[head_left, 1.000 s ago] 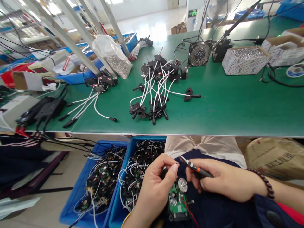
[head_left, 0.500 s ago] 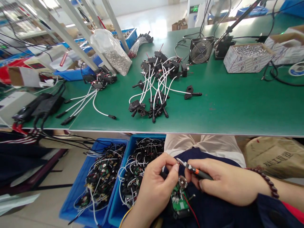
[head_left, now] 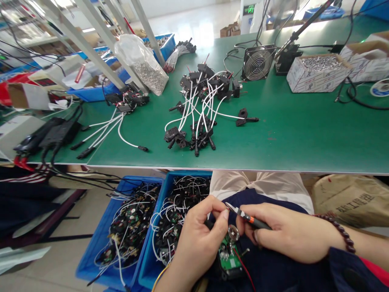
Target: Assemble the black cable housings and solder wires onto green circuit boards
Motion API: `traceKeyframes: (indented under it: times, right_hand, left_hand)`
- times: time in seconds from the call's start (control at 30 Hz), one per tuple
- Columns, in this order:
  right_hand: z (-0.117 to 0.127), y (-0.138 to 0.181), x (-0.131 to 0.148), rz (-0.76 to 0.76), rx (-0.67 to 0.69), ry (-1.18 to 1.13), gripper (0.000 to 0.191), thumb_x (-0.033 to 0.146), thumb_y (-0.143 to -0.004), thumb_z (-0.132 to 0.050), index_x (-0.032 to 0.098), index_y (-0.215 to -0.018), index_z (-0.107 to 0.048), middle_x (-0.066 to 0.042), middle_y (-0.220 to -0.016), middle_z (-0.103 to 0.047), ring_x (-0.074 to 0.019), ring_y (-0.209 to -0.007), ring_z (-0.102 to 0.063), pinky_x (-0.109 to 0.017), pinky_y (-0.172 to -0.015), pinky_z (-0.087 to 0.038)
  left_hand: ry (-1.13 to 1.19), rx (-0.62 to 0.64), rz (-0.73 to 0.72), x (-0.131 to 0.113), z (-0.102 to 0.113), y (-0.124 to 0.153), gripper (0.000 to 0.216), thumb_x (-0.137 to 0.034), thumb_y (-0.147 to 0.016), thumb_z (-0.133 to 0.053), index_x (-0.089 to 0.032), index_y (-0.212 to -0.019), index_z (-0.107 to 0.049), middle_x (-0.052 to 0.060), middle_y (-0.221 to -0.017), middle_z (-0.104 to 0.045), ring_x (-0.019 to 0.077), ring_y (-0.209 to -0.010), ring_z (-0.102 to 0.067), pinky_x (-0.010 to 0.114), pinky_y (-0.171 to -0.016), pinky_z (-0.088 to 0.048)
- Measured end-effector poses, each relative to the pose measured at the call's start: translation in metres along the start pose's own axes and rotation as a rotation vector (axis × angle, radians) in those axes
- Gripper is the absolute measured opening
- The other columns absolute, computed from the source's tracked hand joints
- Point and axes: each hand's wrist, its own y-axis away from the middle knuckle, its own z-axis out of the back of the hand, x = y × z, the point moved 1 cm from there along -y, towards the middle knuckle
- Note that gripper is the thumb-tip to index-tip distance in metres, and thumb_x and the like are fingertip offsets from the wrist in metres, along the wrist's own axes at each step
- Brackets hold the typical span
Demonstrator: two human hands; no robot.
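Note:
Over my lap, my left hand pinches a thin wire end between thumb and forefinger. My right hand grips small pliers with an orange-and-black handle; the metal tips meet the wire at my left fingertips. Just below them a green circuit board in a black housing rests on my dark apron, with a round metal part on top and a red wire trailing down. Both hands are closed.
Two blue bins of wired boards stand at my left knee. The green bench carries a pile of black connectors with white leads, a small fan, a box of metal parts and a bag of screws.
The view has dipped slightly and my hands sit a little lower and closer together; the pliers' tips stay at the wire held by my left fingers. The board has shifted slightly under them.

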Motion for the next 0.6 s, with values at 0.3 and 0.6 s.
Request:
traceKeyframes:
  times: [0.3, 0.6]
  right_hand:
    - [-0.001, -0.001, 0.0, -0.042, -0.006, 0.017, 0.022, 0.01, -0.078, -0.046, 0.022, -0.091, -0.06, 0.002, -0.082, -0.061, -0.0175, -0.079, -0.056, -0.028, -0.071, -0.041]
    - [-0.004, 0.0, -0.008, -0.01, -0.028, -0.081, 0.02, 0.014, -0.077, -0.045, 0.021, -0.09, -0.06, 0.002, -0.081, -0.059, -0.0152, -0.073, -0.054, -0.027, -0.067, -0.04]
  left_hand:
    - [0.004, -0.004, 0.011, 0.001, 0.0, 0.0, 0.023, -0.025, -0.094, -0.056, -0.019, -0.073, -0.061, -0.003, -0.07, -0.058, 0.0118, -0.066, -0.051, 0.024, -0.063, -0.04]
    - [0.23, -0.011, 0.129, 0.012, -0.002, 0.002, 0.024, -0.038, -0.099, -0.058, -0.02, -0.086, -0.067, -0.002, -0.072, -0.061, 0.0133, -0.069, -0.058, 0.024, -0.068, -0.044]
